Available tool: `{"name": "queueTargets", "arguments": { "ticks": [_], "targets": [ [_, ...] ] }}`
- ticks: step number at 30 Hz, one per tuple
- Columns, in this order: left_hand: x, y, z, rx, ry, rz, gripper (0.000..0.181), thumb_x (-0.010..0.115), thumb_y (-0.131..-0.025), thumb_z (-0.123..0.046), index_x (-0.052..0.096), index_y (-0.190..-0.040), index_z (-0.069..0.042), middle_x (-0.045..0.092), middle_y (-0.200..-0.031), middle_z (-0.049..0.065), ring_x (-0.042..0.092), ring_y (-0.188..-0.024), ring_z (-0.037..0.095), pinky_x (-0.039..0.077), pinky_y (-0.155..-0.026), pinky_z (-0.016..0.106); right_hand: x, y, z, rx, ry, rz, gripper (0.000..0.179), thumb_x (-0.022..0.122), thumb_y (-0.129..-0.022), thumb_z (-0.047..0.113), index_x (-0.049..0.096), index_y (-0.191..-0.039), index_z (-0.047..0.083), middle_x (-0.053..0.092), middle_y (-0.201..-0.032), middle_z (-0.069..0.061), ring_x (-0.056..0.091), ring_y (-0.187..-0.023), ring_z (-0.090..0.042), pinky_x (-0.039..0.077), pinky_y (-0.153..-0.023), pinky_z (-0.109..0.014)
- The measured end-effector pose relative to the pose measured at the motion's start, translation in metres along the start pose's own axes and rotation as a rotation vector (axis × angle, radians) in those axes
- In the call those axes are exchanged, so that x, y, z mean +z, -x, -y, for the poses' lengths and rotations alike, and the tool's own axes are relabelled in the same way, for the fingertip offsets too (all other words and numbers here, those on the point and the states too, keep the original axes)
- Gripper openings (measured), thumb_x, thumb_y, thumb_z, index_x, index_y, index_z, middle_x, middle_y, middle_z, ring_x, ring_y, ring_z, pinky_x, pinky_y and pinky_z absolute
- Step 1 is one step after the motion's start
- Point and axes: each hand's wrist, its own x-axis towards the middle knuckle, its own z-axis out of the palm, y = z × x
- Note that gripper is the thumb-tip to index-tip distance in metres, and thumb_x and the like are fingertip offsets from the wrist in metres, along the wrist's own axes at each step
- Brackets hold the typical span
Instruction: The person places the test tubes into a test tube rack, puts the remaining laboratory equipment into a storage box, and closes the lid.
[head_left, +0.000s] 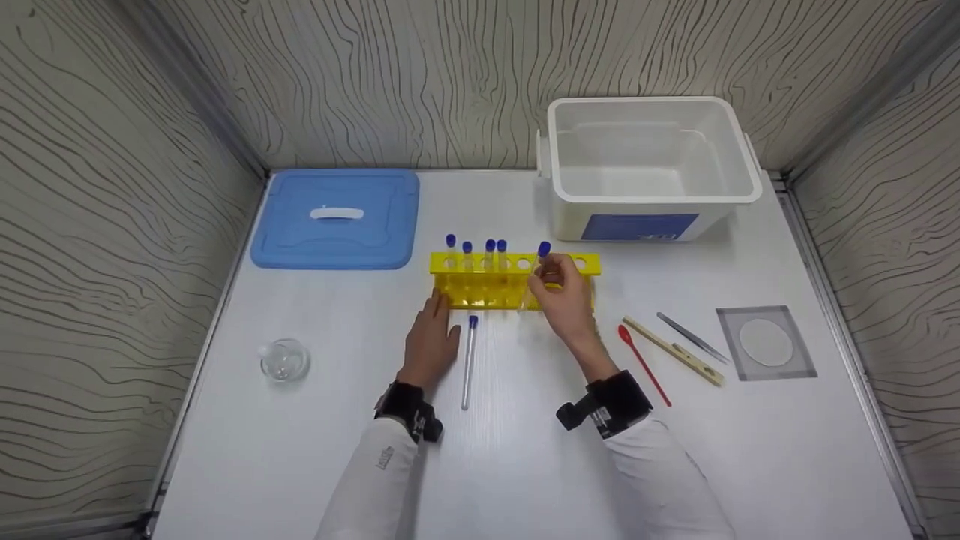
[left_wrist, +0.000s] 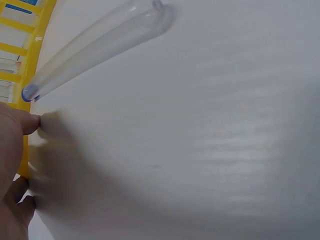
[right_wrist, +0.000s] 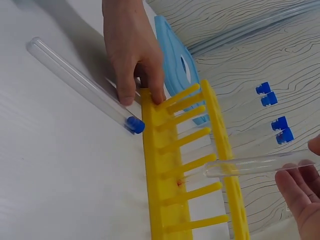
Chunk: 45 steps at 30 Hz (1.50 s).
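A yellow test tube rack (head_left: 592, 264) stands mid-table, with several blue-capped test tubes upright in its left part. My right hand (head_left: 564, 296) pinches another blue-capped test tube (right_wrist: 250, 165) between thumb and fingers. That tube leans slightly over the rack's right half, its rounded lower end near the top bar in the right wrist view. At the rack's left front corner, my left hand (head_left: 431, 337) rests with extended fingers touching the base (right_wrist: 152, 165). Beside its thumb a capped test tube (head_left: 469, 367) lies on the table, cap toward the rack.
A blue lid (head_left: 337, 244) lies back left; an uncovered white bin (head_left: 566, 217) stands back right. Left front is a small glass vessel (head_left: 285, 361). Rightward lie a red spoon (head_left: 645, 366), a wooden test tube holder (head_left: 667, 346), tweezers (head_left: 691, 336) and a gauze mat (head_left: 799, 364).
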Motion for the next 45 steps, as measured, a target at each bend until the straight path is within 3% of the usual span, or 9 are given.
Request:
{"name": "queueTargets", "arguments": {
  "ticks": [7, 21, 32, 45],
  "targets": [
    [0.000, 0.000, -0.001, -0.012, -0.001, 0.015, 0.066, 0.057, -0.107, -0.026, 0.032, -0.164, -0.003, 0.027, -0.174, 0.015, 0.038, -0.157, 0.035, 0.035, -0.128, 0.049, -0.010, -0.009, 0.011, -0.110, -0.028, -0.055, 0.029, 0.069, -0.099, 0.011, 0.059, -0.124, 0.002, 0.067, -0.119, -0.017, 0.069, -0.111, -0.027, 0.059, -0.093, -0.020],
    [-0.002, 0.001, -0.002, -0.024, 0.002, 0.017, 0.066, 0.057, -0.107, -0.027, 0.032, -0.164, -0.004, 0.027, -0.175, 0.014, 0.038, -0.157, 0.036, 0.035, -0.128, 0.049, -0.016, -0.026, 0.018, -0.171, -0.049, -0.067, 0.027, 0.068, -0.100, 0.007, 0.059, -0.123, -0.002, 0.069, -0.116, -0.020, 0.071, -0.111, -0.030, 0.062, -0.095, -0.024],
    [-0.003, 0.001, -0.004, -0.044, 0.009, 0.028, 0.067, 0.056, -0.107, -0.028, 0.030, -0.165, -0.006, 0.025, -0.175, 0.014, 0.037, -0.158, 0.035, 0.035, -0.129, 0.048, -0.011, -0.034, 0.013, -0.182, -0.008, -0.042, 0.026, 0.067, -0.101, 0.005, 0.058, -0.124, -0.003, 0.070, -0.119, -0.022, 0.072, -0.118, -0.034, 0.060, -0.103, -0.043],
    [-0.003, 0.001, -0.003, -0.024, -0.009, 0.028, 0.068, 0.056, -0.107, -0.028, 0.030, -0.165, -0.006, 0.026, -0.175, 0.014, 0.039, -0.156, 0.035, 0.035, -0.128, 0.048, 0.000, -0.045, -0.001, -0.080, 0.122, 0.025, 0.027, 0.065, -0.102, 0.014, 0.058, -0.127, 0.005, 0.069, -0.130, -0.017, 0.068, -0.126, -0.031, 0.056, -0.110, -0.043]
  ]
}}
